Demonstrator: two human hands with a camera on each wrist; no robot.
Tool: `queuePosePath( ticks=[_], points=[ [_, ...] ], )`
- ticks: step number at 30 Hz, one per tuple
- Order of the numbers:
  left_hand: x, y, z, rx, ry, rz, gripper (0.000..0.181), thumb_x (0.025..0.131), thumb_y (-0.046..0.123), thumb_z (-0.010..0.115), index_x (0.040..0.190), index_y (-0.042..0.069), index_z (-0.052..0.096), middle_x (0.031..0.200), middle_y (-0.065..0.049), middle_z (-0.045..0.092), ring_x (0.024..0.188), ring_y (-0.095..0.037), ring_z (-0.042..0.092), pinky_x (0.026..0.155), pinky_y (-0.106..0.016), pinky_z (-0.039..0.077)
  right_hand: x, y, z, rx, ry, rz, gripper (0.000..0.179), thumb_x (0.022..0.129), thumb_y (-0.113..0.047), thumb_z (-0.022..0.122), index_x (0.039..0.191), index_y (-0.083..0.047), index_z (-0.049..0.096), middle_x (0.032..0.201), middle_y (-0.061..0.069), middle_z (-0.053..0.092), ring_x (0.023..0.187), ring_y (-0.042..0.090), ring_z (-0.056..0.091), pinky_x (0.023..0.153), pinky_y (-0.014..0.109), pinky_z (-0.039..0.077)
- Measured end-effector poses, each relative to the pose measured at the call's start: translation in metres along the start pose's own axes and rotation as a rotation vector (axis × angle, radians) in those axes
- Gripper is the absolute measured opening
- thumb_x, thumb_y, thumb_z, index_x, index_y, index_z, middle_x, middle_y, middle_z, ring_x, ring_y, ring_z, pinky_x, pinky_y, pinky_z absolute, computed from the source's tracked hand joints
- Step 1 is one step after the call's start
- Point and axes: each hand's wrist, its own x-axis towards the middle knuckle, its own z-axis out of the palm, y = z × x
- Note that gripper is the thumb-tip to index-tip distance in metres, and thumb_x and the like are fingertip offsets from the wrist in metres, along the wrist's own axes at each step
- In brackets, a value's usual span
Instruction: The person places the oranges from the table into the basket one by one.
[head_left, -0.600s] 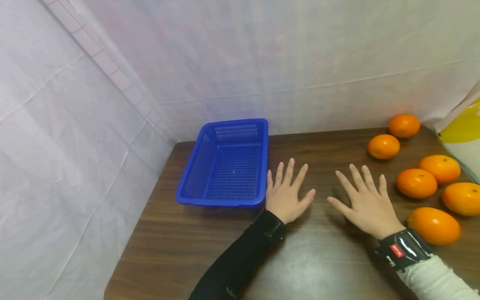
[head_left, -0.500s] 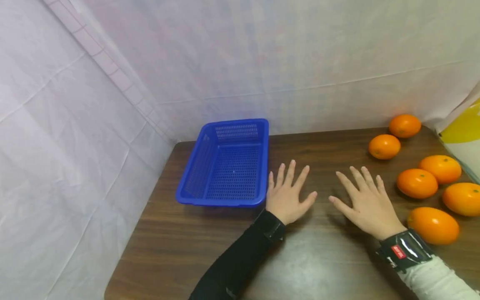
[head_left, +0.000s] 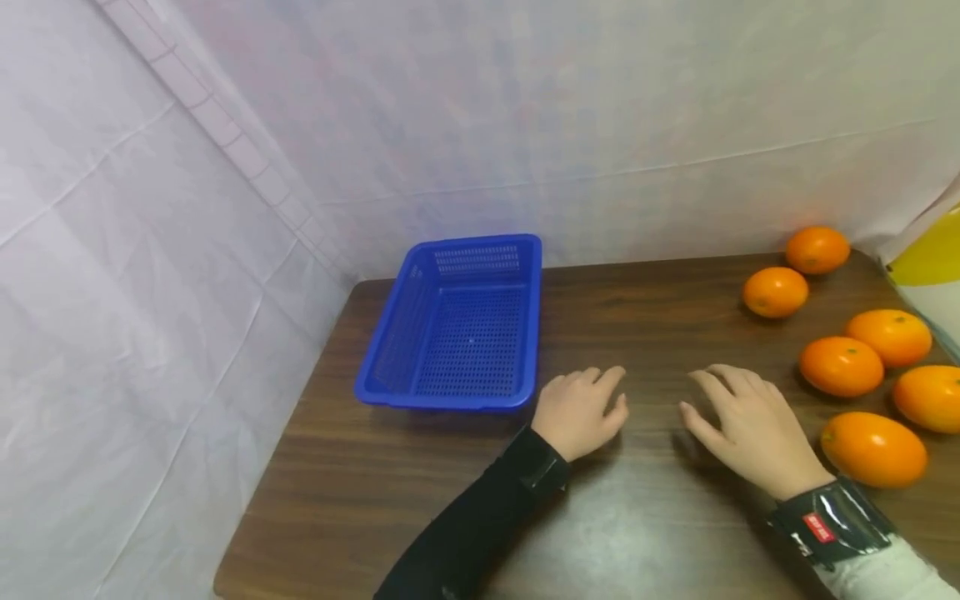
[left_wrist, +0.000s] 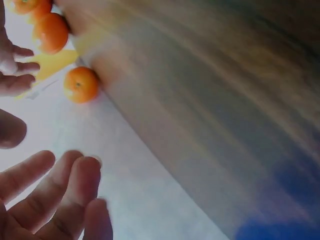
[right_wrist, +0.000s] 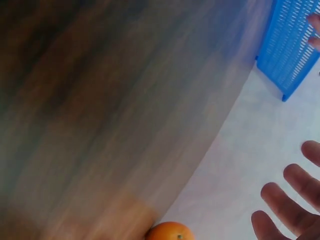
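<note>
My left hand (head_left: 576, 414) is just right of the near right corner of a blue perforated plastic basket (head_left: 535, 333). It holds nothing; its fingers bend loosely, and in the left wrist view the fingers (left_wrist: 82, 180) are apart from any object. My right hand (head_left: 753, 429) hovers over the table to the left of several oranges, nearest to the front one (head_left: 873, 449). Its fingers (right_wrist: 287, 205) are loosely bent too, with nothing between them. Inside the basket, only the slotted floor shows. Two more oranges, one of them (head_left: 776, 292) nearer, sit at the back right.
The brown wood-grain table (head_left: 360, 492) has rounded corners. Pale cloth (head_left: 600, 125) hangs behind it, and more cloth (head_left: 135, 333) covers the left side. A yellow patch (head_left: 930, 254) shows at the far right edge.
Both hands had their fingers spread straight; the fingers have since bent. The right hand has shifted slightly right and nearer. Basket and oranges show only a slight shift of the view.
</note>
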Motion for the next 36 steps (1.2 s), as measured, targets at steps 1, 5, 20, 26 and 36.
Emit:
queuePosePath(
  ticks=[1, 5, 20, 26, 36],
  points=[
    [-0.001, 0.001, -0.003, 0.000, 0.016, 0.009, 0.034, 0.096, 0.038, 0.058, 0.125, 0.024, 0.067, 0.093, 0.009, 0.075, 0.071, -0.007, 0.069, 0.056, -0.019, 0.055, -0.001, 0.000, -0.002, -0.004, 0.025, -0.014, 0.042, 0.084, -0.028, 0.072, 0.115, -0.001, 0.066, 0.111, 0.024, 0.066, 0.100, 0.047, 0.061, 0.080, 0.064, 0.050],
    [-0.003, 0.002, -0.015, -0.030, 0.062, 0.024, 0.027, 0.094, 0.034, 0.061, 0.118, 0.024, 0.070, 0.078, 0.013, 0.070, 0.056, -0.001, 0.058, 0.043, -0.012, 0.039, -0.006, 0.002, -0.009, -0.020, 0.106, -0.047, 0.032, 0.080, -0.025, 0.070, 0.102, -0.001, 0.069, 0.097, 0.021, 0.067, 0.087, 0.044, 0.061, 0.071, 0.059, 0.048],
    [-0.036, -0.045, -0.044, -0.083, 0.299, -0.099, 0.013, 0.089, 0.020, 0.065, 0.095, 0.016, 0.076, 0.075, 0.004, 0.066, 0.062, -0.012, 0.056, 0.049, -0.020, 0.045, -0.041, 0.024, -0.041, -0.104, 0.254, 0.039, 0.066, 0.097, -0.052, 0.032, 0.087, 0.002, 0.069, 0.084, 0.025, 0.063, 0.076, 0.048, 0.056, 0.061, 0.059, 0.041],
    [-0.060, -0.088, -0.049, -0.079, 0.380, -0.247, 0.015, 0.086, 0.019, 0.067, 0.097, 0.013, 0.076, 0.096, -0.008, 0.066, 0.086, -0.027, 0.059, 0.071, -0.038, 0.053, -0.050, 0.043, -0.051, -0.146, 0.361, 0.093, 0.071, 0.095, -0.056, 0.034, 0.086, 0.005, 0.068, 0.088, 0.032, 0.064, 0.079, 0.054, 0.055, 0.067, 0.066, 0.042],
    [-0.111, -0.153, -0.035, 0.003, 0.410, -0.554, 0.039, 0.087, 0.027, 0.065, 0.122, 0.010, 0.062, 0.128, -0.020, 0.055, 0.120, -0.044, 0.048, 0.097, -0.062, 0.041, -0.072, 0.064, -0.051, 0.056, 0.342, 0.356, 0.055, 0.092, -0.039, 0.050, 0.108, 0.012, 0.060, 0.110, 0.037, 0.049, 0.101, 0.051, 0.041, 0.079, 0.043, 0.029]
  ],
)
